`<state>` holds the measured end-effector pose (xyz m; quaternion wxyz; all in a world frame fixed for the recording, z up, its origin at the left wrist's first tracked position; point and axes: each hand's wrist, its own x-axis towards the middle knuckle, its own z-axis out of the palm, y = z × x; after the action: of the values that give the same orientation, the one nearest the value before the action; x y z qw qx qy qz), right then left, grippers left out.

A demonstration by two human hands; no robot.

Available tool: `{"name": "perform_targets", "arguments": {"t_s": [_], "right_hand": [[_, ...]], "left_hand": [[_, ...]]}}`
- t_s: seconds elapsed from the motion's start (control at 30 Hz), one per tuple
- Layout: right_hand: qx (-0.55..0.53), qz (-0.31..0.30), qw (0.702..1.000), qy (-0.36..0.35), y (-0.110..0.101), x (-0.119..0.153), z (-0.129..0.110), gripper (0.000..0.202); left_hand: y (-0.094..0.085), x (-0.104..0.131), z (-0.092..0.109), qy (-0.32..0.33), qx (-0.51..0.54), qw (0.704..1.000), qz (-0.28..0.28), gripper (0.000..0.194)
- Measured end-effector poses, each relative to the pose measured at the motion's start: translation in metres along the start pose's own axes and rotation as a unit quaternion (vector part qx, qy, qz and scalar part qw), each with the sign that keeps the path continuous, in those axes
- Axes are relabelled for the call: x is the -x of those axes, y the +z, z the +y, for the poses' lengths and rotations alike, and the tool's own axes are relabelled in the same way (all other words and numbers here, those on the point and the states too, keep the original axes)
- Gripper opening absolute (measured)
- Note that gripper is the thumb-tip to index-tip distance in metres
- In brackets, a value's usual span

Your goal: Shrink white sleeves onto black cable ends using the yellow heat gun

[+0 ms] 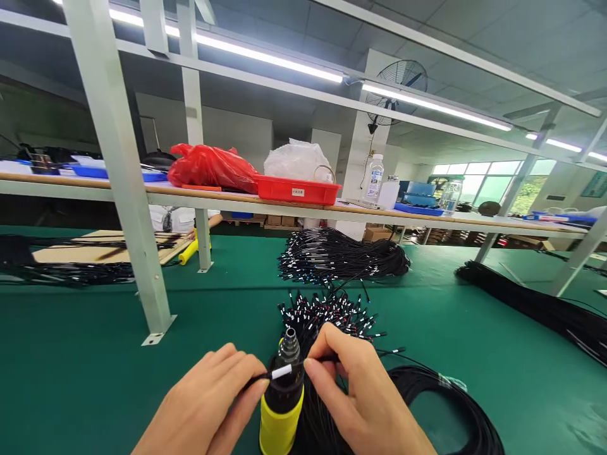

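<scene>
Between my two hands runs a thin black cable with a white sleeve (pixel 281 371) on it. My left hand (pixel 208 395) is closed, pinching the cable just left of the sleeve. To the right of it, my right hand (pixel 348 382) pinches the cable between thumb and forefinger. Directly by the sleeve stands a yellow and black heat gun (pixel 281 420), upright, its stepped metal nozzle pointing up behind the cable. A pile of black cables (pixel 327 313) with white-marked ends lies just beyond my hands, partly hidden by my right hand.
A larger cable bundle (pixel 341 253) lies further back on the green table (pixel 227 316). A coiled cable (pixel 478 417) sits at right front, a long bundle (pixel 526 300) at far right. The shelf above, on metal posts (pixel 152 272), bears a red tray (pixel 279 189). A person's arm (pixel 215 219) shows behind.
</scene>
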<state>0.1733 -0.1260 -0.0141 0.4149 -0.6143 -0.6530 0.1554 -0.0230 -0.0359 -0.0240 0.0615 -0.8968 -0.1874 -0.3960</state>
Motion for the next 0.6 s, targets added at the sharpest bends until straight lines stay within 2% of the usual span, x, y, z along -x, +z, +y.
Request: {"name": "perform_targets", "arguments": {"t_s": [0.2, 0.37, 0.47, 0.6], "right_hand": [[-0.021, 0.052, 0.996, 0.063, 0.006, -0.017, 0.006, 0.023], [-0.034, 0.076, 0.993, 0.081, 0.006, -0.027, 0.011, 0.028], [-0.039, 0.088, 0.992, 0.084, 0.007, -0.03, 0.015, 0.028], [-0.038, 0.1, 0.991, 0.085, 0.009, -0.032, 0.019, 0.029]], "left_hand": [[0.002, -0.013, -0.002, -0.159, 0.105, 0.977, -0.092, 0.043], [0.012, -0.014, -0.004, -0.268, 0.172, 0.943, -0.094, 0.044], [0.019, -0.017, -0.005, -0.298, 0.199, 0.93, -0.08, 0.045], [0.024, -0.026, -0.007, -0.303, 0.23, 0.92, -0.093, 0.047]]}}
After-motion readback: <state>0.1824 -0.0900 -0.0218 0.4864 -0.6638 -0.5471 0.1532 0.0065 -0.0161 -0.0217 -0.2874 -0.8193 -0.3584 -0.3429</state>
